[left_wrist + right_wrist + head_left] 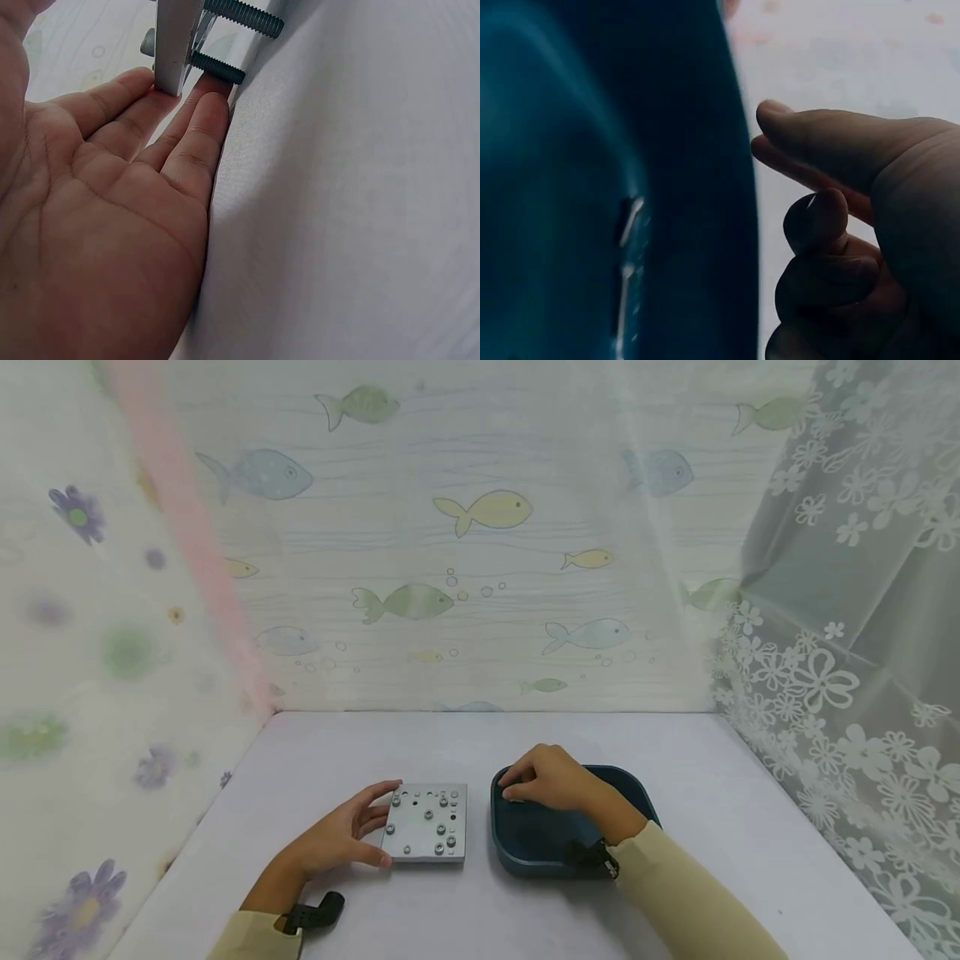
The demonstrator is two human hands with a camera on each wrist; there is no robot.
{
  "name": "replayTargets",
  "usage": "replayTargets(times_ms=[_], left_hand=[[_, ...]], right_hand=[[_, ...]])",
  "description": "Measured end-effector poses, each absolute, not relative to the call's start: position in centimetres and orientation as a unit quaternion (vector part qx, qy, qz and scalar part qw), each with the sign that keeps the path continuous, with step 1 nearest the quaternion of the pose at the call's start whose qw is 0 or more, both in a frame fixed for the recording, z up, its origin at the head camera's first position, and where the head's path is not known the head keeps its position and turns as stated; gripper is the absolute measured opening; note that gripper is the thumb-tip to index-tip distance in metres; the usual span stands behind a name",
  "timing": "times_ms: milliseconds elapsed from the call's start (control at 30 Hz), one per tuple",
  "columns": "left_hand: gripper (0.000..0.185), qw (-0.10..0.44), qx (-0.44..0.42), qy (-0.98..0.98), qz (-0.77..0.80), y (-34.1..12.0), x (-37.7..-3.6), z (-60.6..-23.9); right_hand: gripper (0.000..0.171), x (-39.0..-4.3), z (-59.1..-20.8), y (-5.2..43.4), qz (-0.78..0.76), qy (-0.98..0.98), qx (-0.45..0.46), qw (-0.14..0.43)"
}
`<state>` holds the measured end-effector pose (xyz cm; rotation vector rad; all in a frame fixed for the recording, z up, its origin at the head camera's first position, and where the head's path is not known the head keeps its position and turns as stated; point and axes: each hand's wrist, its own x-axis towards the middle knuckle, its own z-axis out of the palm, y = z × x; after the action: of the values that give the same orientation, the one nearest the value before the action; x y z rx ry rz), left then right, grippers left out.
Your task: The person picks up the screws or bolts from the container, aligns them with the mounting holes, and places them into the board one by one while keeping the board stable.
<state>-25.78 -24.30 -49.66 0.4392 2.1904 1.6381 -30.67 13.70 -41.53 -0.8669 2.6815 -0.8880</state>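
A grey metal plate (pixel 425 822) with holes and several screws lies on the table. My left hand (pixel 381 825) rests against its left edge, thumb at the near corner and fingers at the far corner. In the left wrist view the fingers (pixel 187 127) lie straight and touch the plate's edge (pixel 176 45), with dark bolts (pixel 244 19) sticking out beneath it. My right hand (pixel 517 787) reaches into the back left corner of a dark blue tray (pixel 630 793). Its fingers (pixel 817 217) are partly curled, and nothing shows between them. A small shiny thing (pixel 630 225) lies blurred in the tray (pixel 570 150).
The white table (pixel 712 793) is walled in by a fish-patterned sheet (pixel 480 527) at the back, a flowered sheet (pixel 82 635) on the left and a lace curtain (pixel 847 677) on the right. Bare tabletop lies behind and to the right of the tray.
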Motion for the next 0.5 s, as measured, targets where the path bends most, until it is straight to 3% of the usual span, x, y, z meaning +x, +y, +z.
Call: replayTargets(times_ms=[500], left_hand=[[0.121, 0.184, 0.154, 0.773, 0.588, -24.3, -25.8, -49.6]], right_hand=[[0.012, -32.8, -42.9, 13.8, -0.251, 0.919, -0.274, 0.132]])
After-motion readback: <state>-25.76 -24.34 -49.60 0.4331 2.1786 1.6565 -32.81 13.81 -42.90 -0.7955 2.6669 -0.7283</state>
